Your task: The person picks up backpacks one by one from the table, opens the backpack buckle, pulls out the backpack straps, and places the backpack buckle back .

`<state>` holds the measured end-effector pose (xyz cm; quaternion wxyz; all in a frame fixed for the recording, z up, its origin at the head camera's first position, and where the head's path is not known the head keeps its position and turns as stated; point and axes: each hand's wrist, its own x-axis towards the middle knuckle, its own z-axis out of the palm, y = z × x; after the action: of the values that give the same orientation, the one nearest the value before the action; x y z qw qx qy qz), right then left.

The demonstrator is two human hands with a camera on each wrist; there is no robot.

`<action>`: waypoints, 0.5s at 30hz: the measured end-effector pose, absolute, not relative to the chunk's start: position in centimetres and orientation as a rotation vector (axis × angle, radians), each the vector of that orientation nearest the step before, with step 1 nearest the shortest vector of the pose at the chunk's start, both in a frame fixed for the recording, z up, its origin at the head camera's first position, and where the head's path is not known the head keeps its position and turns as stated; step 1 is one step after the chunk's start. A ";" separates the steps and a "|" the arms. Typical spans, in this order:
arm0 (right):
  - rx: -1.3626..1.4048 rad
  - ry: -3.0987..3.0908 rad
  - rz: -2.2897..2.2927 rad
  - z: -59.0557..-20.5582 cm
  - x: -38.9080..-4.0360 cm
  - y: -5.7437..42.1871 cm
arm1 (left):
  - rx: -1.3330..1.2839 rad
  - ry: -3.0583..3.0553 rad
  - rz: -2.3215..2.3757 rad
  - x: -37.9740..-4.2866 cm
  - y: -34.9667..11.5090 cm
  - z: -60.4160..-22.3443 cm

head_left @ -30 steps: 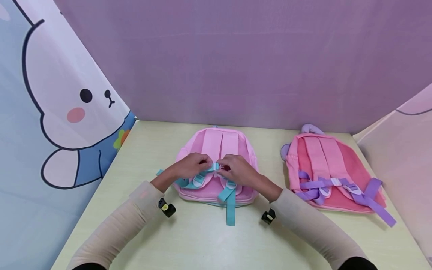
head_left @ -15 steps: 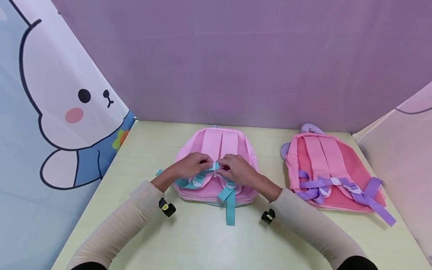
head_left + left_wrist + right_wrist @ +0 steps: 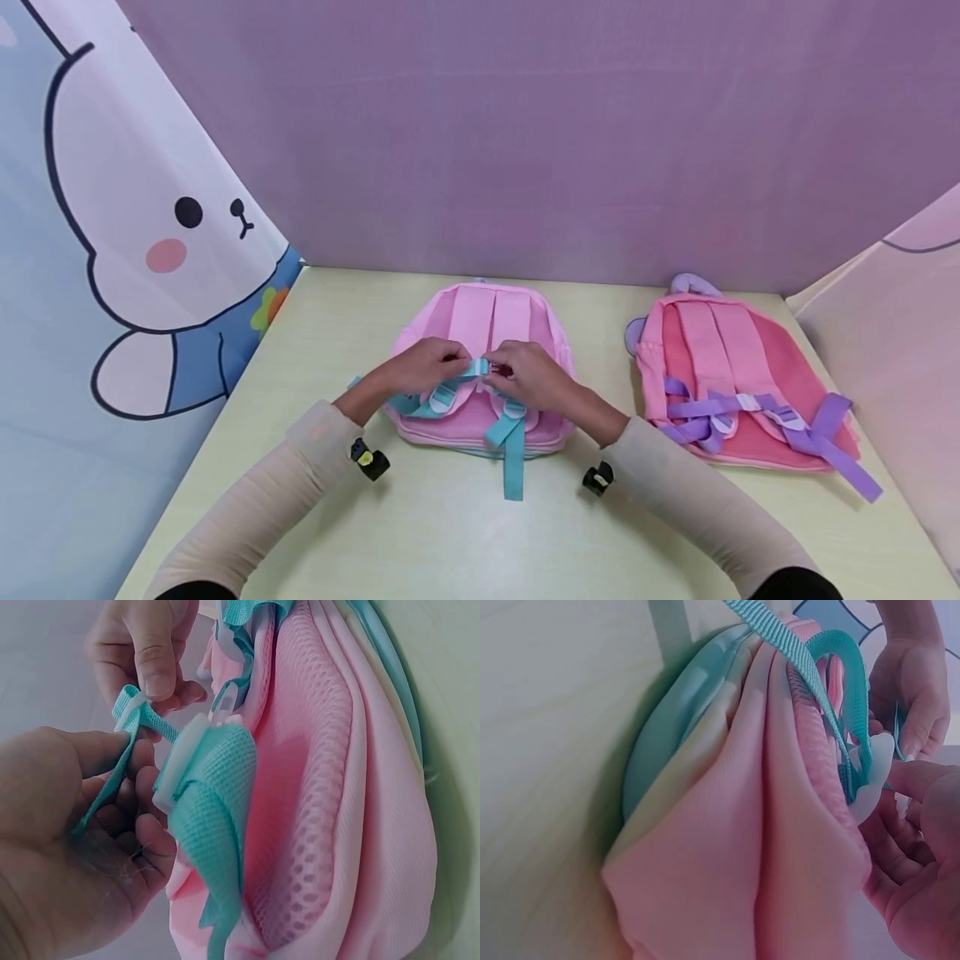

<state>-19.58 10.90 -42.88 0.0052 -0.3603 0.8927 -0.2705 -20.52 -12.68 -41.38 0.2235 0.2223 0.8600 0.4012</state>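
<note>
a pink backpack [image 3: 480, 427] lies near the middle of the desk [image 3: 420, 542], shoulder-strap side up. just above it, the left hand [image 3: 423, 368] pinches a teal strap [image 3: 471, 373] between thumb and forefinger. the right hand [image 3: 531, 377], just beside it, pinches at the white clip [image 3: 483, 367] on that strap; its fingers partly hide the clip. a loose teal end [image 3: 513, 471] hangs past the backpack's near edge. well apart on the right, a second backpack [image 3: 795, 350] lies on the desk, with purple straps [image 3: 705, 409] across it. behind the desk is a purple cloth [image 3: 562, 150]; on the left, a rabbit picture [image 3: 135, 183].
</note>
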 end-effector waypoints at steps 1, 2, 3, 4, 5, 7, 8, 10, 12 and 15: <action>-1.132 2.794 -0.847 -42.9 -19.6 10.9 | 0.619 2.373 1.107 -20.6 -12.6 -41.4; -1.136 2.793 -0.845 -43.0 -19.6 11.0 | 0.624 2.371 1.109 -20.6 -12.6 -41.4; -1.139 2.794 -0.841 -43.0 -19.6 11.0 | 0.630 2.370 1.107 -20.6 -12.5 -41.4; -1.141 2.795 -0.839 -43.0 -19.6 11.0 | 0.632 2.371 1.105 -20.6 -12.5 -41.4; -1.142 2.797 -0.837 -43.1 -19.7 11.1 | 0.636 2.371 1.103 -20.7 -12.5 -41.5; -1.145 2.800 -0.833 -43.1 -19.7 11.1 | 0.642 2.377 1.100 -20.7 -12.4 -41.5; -1.143 2.803 -0.831 -43.2 -19.7 11.1 | 0.645 2.377 1.101 -20.7 -12.3 -41.5; -1.141 2.807 -0.832 -43.1 -19.7 11.1 | 0.647 2.383 1.098 -20.7 -12.2 -41.5; -1.143 2.806 -0.836 -43.1 -19.6 11.2 | 0.649 2.385 1.096 -20.7 -12.1 -41.5; -1.141 2.801 -0.847 -43.1 -19.6 11.3 | 0.637 2.384 1.095 -20.7 -12.0 -41.5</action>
<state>-19.64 11.27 -43.14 0.0002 -0.3632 0.8918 -0.2697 -20.67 -11.99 -41.52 0.2193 0.2303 0.8615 0.3957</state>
